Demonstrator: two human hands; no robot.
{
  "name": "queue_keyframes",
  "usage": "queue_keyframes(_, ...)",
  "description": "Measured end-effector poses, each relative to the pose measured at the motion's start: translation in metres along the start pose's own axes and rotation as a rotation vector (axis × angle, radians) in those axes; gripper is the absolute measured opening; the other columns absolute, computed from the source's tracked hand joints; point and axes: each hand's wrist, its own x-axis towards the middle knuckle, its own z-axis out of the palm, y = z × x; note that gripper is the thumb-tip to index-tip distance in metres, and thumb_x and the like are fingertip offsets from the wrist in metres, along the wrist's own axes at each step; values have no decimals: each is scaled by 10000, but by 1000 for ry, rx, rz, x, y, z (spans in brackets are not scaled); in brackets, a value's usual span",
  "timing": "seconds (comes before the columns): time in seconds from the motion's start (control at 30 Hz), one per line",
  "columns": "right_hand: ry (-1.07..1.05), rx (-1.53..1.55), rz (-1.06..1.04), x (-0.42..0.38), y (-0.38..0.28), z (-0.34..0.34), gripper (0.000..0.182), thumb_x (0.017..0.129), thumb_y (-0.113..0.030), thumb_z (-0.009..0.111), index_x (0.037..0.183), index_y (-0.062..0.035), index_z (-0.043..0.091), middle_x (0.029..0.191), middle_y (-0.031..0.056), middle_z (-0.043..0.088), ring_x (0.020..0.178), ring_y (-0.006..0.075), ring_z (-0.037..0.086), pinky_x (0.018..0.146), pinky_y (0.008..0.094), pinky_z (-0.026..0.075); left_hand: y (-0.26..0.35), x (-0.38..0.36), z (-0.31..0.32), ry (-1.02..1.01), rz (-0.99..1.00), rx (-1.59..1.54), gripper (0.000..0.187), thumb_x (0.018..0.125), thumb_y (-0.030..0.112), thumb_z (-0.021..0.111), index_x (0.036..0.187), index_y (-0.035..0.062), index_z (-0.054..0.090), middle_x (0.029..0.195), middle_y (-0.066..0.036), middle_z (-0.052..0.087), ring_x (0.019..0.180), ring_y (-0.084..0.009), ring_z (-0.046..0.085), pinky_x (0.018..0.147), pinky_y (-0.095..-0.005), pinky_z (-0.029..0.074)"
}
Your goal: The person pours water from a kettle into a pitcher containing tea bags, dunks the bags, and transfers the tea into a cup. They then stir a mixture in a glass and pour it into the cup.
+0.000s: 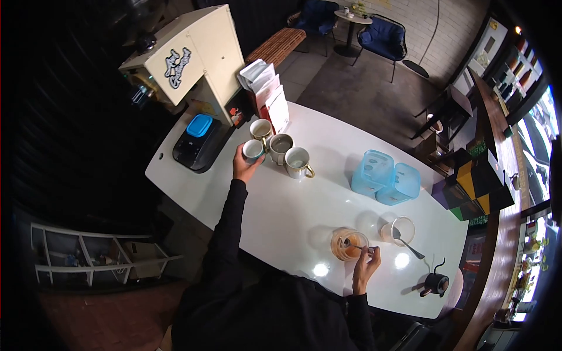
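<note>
Right hand (364,268): fingers pinch spoon (355,247) in amber glass (349,243), near desk (281,216) edge | left hand (243,167): fingers grip teal cup (253,150) beside three mugs (284,153), far side

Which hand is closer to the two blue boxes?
Right. The right hand is by the glass, below the blue boxes. The left hand holds a cup far across the table.

Dim room, overhead glare spots on white table (304,205), strong fisheye vignette, edges perhaps slightly blurred
</note>
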Motion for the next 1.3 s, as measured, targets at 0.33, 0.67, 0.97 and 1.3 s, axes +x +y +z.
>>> queue_keyframes(0.33,27,-44,-9,-2,9,1,297,867,-129,618,734,-3,385,652,68,392,605,138,378,540,305,397,66,-117,-4,-167,-79,-255,660,699,103,863,1211,29,453,1176,-103,537,1096,-219,559,953,-374,481)
queue_keyframes(0.67,68,18,163,0,4,-3,358,827,-135,688,668,-28,386,592,24,378,575,112,362,517,289,308,118,-189,74,-740,105,-255,704,651,82,880,1191,33,431,1216,-159,539,1165,-263,540,1007,-396,429)
queue_keyframes(0.97,201,-203,27,12,-45,-79,390,689,-92,754,665,-25,370,634,69,366,573,191,361,523,336,310,153,-212,140,-1029,235,-327,699,691,81,865,1109,72,305,1214,-188,548,1165,-267,552,990,-391,454)
queue_keyframes(1.3,153,-529,-270,25,-105,-138,379,557,-51,740,664,-32,377,682,101,376,641,276,379,570,383,303,193,-243,195,-1253,276,-458,712,696,114,875,1206,36,384,1198,-145,563,1119,-230,586,942,-364,488)
